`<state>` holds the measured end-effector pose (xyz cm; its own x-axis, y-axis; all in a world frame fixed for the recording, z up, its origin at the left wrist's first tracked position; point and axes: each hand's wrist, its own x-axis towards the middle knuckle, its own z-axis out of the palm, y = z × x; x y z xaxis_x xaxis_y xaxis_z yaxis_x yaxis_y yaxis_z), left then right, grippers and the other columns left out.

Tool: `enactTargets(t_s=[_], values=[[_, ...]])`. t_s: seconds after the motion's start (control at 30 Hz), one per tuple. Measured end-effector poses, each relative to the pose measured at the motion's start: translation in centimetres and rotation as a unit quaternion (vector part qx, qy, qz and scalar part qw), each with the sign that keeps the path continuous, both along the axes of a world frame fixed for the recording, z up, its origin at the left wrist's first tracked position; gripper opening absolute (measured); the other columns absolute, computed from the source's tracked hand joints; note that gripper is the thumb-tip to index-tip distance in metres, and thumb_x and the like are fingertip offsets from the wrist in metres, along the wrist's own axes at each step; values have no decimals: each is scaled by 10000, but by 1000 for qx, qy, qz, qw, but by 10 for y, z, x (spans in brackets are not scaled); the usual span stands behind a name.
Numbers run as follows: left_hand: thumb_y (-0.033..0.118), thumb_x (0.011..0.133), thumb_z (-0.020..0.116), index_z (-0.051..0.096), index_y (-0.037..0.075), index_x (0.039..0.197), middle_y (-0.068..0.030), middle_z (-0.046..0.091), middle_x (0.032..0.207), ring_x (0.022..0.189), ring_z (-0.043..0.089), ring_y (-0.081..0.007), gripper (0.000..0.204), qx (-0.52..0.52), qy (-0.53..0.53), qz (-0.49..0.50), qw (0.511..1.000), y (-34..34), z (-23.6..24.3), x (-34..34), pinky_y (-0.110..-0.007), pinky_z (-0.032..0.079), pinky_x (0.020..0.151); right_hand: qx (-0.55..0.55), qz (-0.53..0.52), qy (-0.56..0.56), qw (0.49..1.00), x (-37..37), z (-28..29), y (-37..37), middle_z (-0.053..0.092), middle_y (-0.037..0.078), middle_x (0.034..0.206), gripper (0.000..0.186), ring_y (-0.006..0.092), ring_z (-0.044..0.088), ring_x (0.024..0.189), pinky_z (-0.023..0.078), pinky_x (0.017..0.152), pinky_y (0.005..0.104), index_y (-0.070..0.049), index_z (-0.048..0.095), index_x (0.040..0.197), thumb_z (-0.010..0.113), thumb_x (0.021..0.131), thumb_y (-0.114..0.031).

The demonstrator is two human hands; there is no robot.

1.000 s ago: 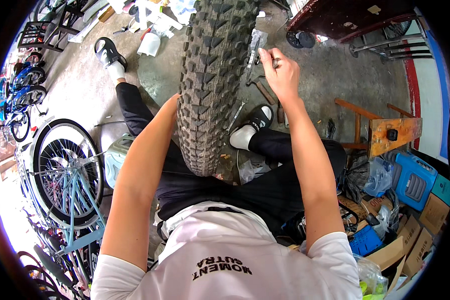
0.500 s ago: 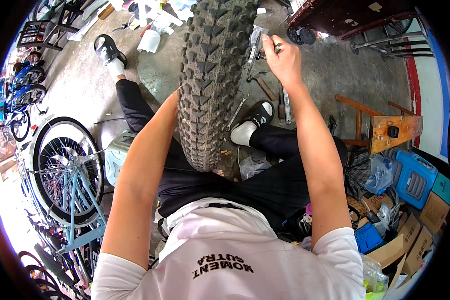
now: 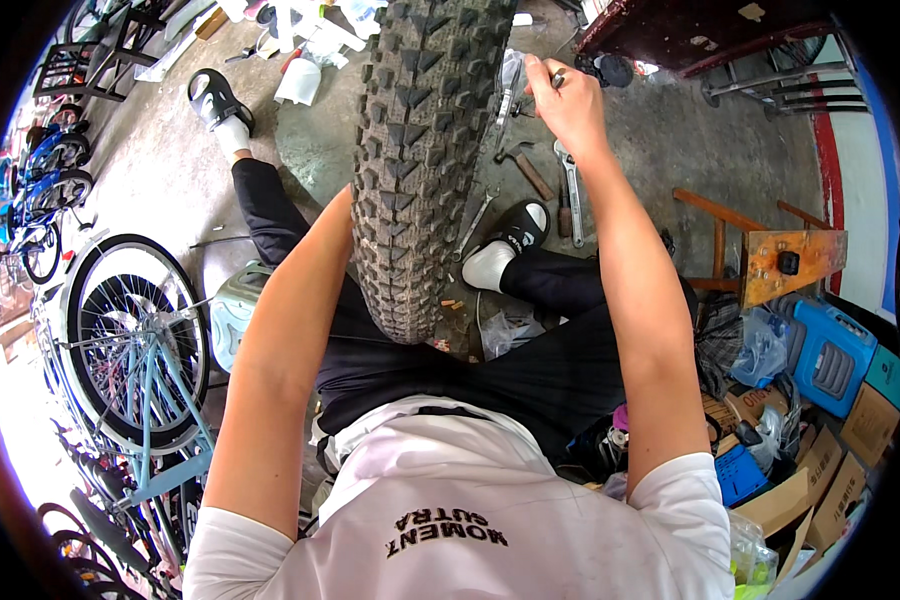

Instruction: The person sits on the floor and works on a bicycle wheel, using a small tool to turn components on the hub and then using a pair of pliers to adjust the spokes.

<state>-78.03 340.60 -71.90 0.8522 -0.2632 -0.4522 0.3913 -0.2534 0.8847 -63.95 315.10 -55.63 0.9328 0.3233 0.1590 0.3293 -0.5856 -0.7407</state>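
A large knobby bicycle tyre (image 3: 410, 180) stands upright before me, its lower end between my legs. My left forearm runs up to the tyre's left side; the hand is hidden behind it. To the right of the tyre, my right hand (image 3: 573, 105) is closed in a fist around a thin, dark-ended object (image 3: 558, 78), mostly covered by the fingers; its kind is unclear. On the floor below that hand lie a hammer (image 3: 528, 172), an adjustable wrench (image 3: 572, 195) and a wrench (image 3: 477, 222) close to the tyre.
A bicycle wheel (image 3: 135, 340) stands at left, with several bikes around it. At right are a wooden stool (image 3: 770, 265), a blue plastic case (image 3: 825, 350) and cardboard boxes (image 3: 820, 470). A dark red cabinet (image 3: 700, 35) stands far right. My sandalled feet flank the tyre.
My right hand has shifted slightly, and more of the adjustable wrench's head shows beside it. My left forearm and the tyre have moved a little to the left.
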Motion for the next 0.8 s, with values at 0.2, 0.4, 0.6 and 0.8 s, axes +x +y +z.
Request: enactTargets(t_s=[0.2, 0.4, 0.6, 0.8], values=[[377, 986, 559, 492, 15, 1409, -156, 549, 1395, 1286, 505, -267, 560, 2, 3, 4, 1000, 3, -1, -2, -390, 377, 1093, -13, -4, 38, 999, 8, 2, 5, 619, 157, 574, 545, 364, 649, 599, 497, 621, 437, -51, 670, 668, 530, 949, -496], [381, 989, 555, 493, 14, 1408, -158, 550, 1393, 1284, 507, -267, 561, -1, 6, 1, 1000, 0, -1, -1, -390, 379, 1092, -24, -9, 50, 998, 10, 4, 5, 655, 152, 622, 522, 360, 667, 643, 512, 658, 428, -50, 678, 681, 521, 949, -470], [385, 992, 551, 493, 12, 1407, -159, 552, 1391, 1282, 509, -268, 561, -2, 7, 4, 1000, 2, 0, -4, -390, 380, 1090, -10, -1, 52, 999, 17, -6, 8, 592, 60, 502, 509, 143, 617, 500, 492, 570, 306, -14, 714, 783, 534, 959, -455], [388, 995, 548, 493, 10, 1407, -160, 553, 1388, 1281, 511, -268, 562, -5, 7, 7, 1000, 2, -1, -5, -390, 381, 1089, -1, -14, 129, 992, 20, 2, 9, 589, 49, 503, 492, 121, 580, 456, 459, 497, 293, -22, 697, 748, 548, 954, -443]])
